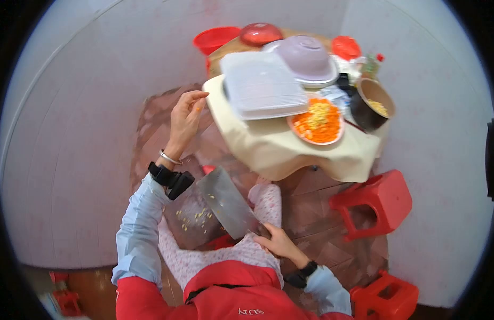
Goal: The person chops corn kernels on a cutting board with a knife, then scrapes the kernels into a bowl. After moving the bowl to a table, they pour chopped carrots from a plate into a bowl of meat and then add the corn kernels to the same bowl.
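Note:
My right hand [279, 244] grips the handle of a cleaver [225, 202], its broad grey blade tilted over a dark cutting board [185, 226]. Small pale-yellow chopped bits [196, 217] lie scattered on the board, and a few cling to the blade. Raised to the left of the table, my left hand [185, 118] is empty, with fingers loosely bent and the thumb apart; an orange speck sticks to it. A plate [323, 142] on the near table edge is heaped with diced orange pieces [328, 128], topped by pale-yellow bits [317, 113].
The cloth-covered table [247, 140] ahead bears a white lidded container [263, 80], an upturned lavender bowl [307, 57], a dark pot [364, 113] with yellow contents and a bottle [371, 66]. Red stools [388, 200] stand right. A red basin [217, 38] sits behind, near the wall.

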A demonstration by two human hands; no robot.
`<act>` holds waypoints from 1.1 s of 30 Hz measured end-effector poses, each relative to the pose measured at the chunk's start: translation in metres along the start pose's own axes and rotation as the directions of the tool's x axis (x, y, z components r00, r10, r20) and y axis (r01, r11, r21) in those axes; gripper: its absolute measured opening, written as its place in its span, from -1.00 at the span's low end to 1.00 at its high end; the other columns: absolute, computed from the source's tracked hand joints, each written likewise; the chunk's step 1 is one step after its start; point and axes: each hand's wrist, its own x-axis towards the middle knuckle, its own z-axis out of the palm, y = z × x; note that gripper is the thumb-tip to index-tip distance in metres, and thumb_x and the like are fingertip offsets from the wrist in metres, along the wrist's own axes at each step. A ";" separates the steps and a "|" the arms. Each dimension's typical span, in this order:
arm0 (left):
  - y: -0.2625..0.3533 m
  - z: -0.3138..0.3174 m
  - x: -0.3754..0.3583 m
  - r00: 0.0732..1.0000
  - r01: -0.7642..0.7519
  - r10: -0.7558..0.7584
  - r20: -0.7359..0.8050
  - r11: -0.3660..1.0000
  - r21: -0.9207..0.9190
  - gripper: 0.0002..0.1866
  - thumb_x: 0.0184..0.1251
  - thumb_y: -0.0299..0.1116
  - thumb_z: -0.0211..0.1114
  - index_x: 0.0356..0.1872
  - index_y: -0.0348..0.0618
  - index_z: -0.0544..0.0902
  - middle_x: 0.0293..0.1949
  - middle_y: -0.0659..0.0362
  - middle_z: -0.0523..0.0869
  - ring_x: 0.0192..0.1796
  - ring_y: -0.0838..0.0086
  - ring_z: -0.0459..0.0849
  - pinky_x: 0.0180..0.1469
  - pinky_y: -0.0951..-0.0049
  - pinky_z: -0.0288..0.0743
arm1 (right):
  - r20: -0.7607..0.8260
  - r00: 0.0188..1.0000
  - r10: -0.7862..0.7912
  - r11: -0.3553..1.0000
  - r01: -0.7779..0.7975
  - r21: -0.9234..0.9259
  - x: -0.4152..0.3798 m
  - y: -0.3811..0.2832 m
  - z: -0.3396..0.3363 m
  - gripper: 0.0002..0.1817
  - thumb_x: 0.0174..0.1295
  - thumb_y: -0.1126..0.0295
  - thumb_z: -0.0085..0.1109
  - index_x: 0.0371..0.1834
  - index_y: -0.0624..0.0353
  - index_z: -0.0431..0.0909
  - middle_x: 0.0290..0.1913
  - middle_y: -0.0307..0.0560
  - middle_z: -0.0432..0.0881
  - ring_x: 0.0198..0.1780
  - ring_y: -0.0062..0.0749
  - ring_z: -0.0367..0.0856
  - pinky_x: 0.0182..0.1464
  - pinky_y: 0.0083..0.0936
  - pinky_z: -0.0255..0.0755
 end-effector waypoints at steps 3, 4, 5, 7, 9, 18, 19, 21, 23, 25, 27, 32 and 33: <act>-0.015 -0.040 -0.030 0.998 0.055 -0.054 -0.022 0.997 0.056 -0.79 0.41 -0.40 0.18 -0.05 -0.26 0.64 -0.16 0.21 0.69 -0.12 0.61 0.61 -0.03 0.56 0.47 | 0.235 0.964 0.120 0.992 -0.123 -0.004 0.060 0.031 0.039 -0.70 0.28 0.20 0.24 -0.20 0.21 0.44 -0.60 -0.25 0.50 -0.65 -0.62 0.45 -0.64 -0.58 0.31; -0.020 -0.051 -0.037 0.996 0.091 -0.090 -0.023 0.994 0.063 -0.79 0.41 -0.40 0.18 -0.04 -0.26 0.64 -0.15 0.21 0.69 -0.10 0.61 0.61 -0.02 0.57 0.47 | 0.288 0.954 0.088 0.995 -0.099 0.025 0.081 0.059 0.054 -0.67 0.29 0.16 0.22 -0.21 0.22 0.44 -0.60 -0.23 0.51 -0.66 -0.59 0.46 -0.66 -0.57 0.32; -0.024 -0.060 -0.044 0.992 0.125 -0.124 -0.023 0.990 0.067 -0.79 0.41 -0.40 0.19 -0.04 -0.26 0.64 -0.15 0.22 0.69 -0.09 0.61 0.61 -0.01 0.57 0.47 | 0.308 0.946 0.098 0.994 -0.108 0.015 0.095 0.071 0.065 -0.67 0.29 0.16 0.22 -0.21 0.22 0.44 -0.60 -0.23 0.51 -0.66 -0.59 0.46 -0.66 -0.57 0.32; -0.029 -0.077 -0.056 0.983 0.178 -0.175 -0.062 0.983 0.044 -0.78 0.40 -0.39 0.20 -0.04 -0.26 0.65 -0.15 0.23 0.70 -0.07 0.60 0.62 0.00 0.56 0.48 | 0.350 0.914 0.207 0.978 -0.201 -0.053 0.121 0.082 0.082 -0.67 0.29 0.17 0.22 -0.22 0.24 0.44 -0.60 -0.20 0.53 -0.67 -0.57 0.48 -0.66 -0.57 0.33; -0.041 -0.088 -0.065 0.970 0.241 -0.238 -0.058 0.969 0.059 -0.79 0.39 -0.41 0.19 -0.05 -0.26 0.66 -0.15 0.23 0.70 -0.07 0.60 0.62 0.02 0.56 0.47 | 0.372 0.889 0.267 0.964 -0.250 -0.093 0.139 0.097 0.089 -0.67 0.29 0.17 0.22 -0.22 0.24 0.44 -0.59 -0.17 0.55 -0.66 -0.56 0.51 -0.64 -0.56 0.35; -0.079 -0.055 -0.077 0.957 0.282 -0.284 0.060 0.958 0.040 -0.77 0.39 -0.37 0.18 -0.06 -0.28 0.65 -0.15 0.12 0.72 -0.10 0.51 0.66 -0.01 0.52 0.50 | 0.044 0.948 -0.315 0.525 0.213 -0.824 0.148 0.085 0.103 -0.63 0.11 0.23 0.31 -0.10 0.17 0.49 -0.10 0.05 0.47 -0.02 -0.01 0.51 -0.16 -0.18 0.56; -0.079 -0.042 -0.074 0.962 0.263 -0.264 0.072 0.964 0.028 -0.77 0.39 -0.37 0.18 -0.06 -0.28 0.65 -0.15 0.12 0.72 -0.10 0.51 0.66 -0.01 0.52 0.50 | 0.072 0.949 -0.308 0.483 0.221 -0.847 0.148 0.083 0.102 -0.63 0.08 0.24 0.33 -0.11 0.17 0.49 -0.09 0.04 0.47 -0.04 -0.03 0.51 -0.16 -0.20 0.56; -0.076 -0.015 -0.066 0.946 0.295 -0.294 0.138 0.955 0.013 -0.77 0.42 -0.38 0.19 -0.03 -0.29 0.63 -0.18 0.27 0.67 -0.12 0.64 0.56 -0.05 0.61 0.44 | 0.098 0.924 -0.369 0.487 0.282 -0.827 0.147 0.084 0.104 -0.61 0.07 0.22 0.34 -0.10 0.15 0.51 -0.17 0.02 0.45 0.00 -0.03 0.50 -0.19 -0.20 0.56; -0.071 0.006 -0.052 0.947 0.274 -0.265 0.183 0.962 -0.025 -0.72 0.45 -0.30 0.18 0.02 -0.26 0.62 -0.13 0.25 0.68 -0.11 0.62 0.58 -0.04 0.60 0.45 | 0.117 0.932 -0.344 0.486 0.283 -0.827 0.146 0.078 0.095 -0.61 0.10 0.20 0.33 -0.07 0.14 0.53 -0.11 0.06 0.48 0.02 -0.02 0.52 -0.17 -0.23 0.56; -0.048 0.024 -0.033 0.859 0.500 -0.455 0.233 0.843 -0.197 -0.67 0.47 -0.21 0.15 0.05 -0.25 0.60 -0.10 0.22 0.69 -0.09 0.58 0.62 -0.06 0.58 0.46 | -0.010 0.953 -0.304 0.625 0.192 -0.757 0.141 0.058 0.079 -0.62 0.13 0.19 0.32 -0.04 0.12 0.57 -0.05 0.06 0.54 0.01 -0.04 0.57 -0.11 -0.23 0.55; -0.042 0.036 -0.020 0.846 0.516 -0.447 0.291 0.824 -0.233 -0.62 0.49 -0.14 0.11 0.12 -0.22 0.54 -0.09 0.18 0.70 -0.09 0.55 0.65 -0.08 0.55 0.48 | -0.335 0.892 -0.302 0.892 0.141 -0.430 0.135 0.026 0.042 -0.69 0.21 0.21 0.26 -0.10 0.19 0.59 -0.23 0.07 0.64 -0.19 -0.08 0.66 -0.16 -0.29 0.53; -0.025 0.062 -0.012 0.746 0.666 -0.575 0.336 0.660 -0.348 -0.57 0.46 -0.12 0.15 0.18 -0.18 0.42 -0.07 0.16 0.66 -0.10 0.49 0.68 -0.13 0.52 0.53 | -0.870 0.434 -0.233 0.929 0.364 -0.067 0.083 -0.059 -0.107 -0.77 0.42 0.29 0.01 -0.09 0.23 0.51 -0.35 -0.16 0.56 -0.37 -0.54 0.60 -0.49 -0.62 0.51; -0.026 0.065 -0.014 0.716 0.696 -0.613 0.332 0.601 -0.392 -0.56 0.45 -0.11 0.18 0.16 -0.19 0.42 -0.08 0.16 0.65 -0.09 0.47 0.68 -0.14 0.52 0.53 | -0.900 0.365 -0.239 0.911 0.405 -0.078 0.074 -0.069 -0.135 -0.73 0.45 0.25 -0.03 -0.06 0.25 0.49 -0.35 -0.15 0.56 -0.38 -0.57 0.59 -0.55 -0.67 0.50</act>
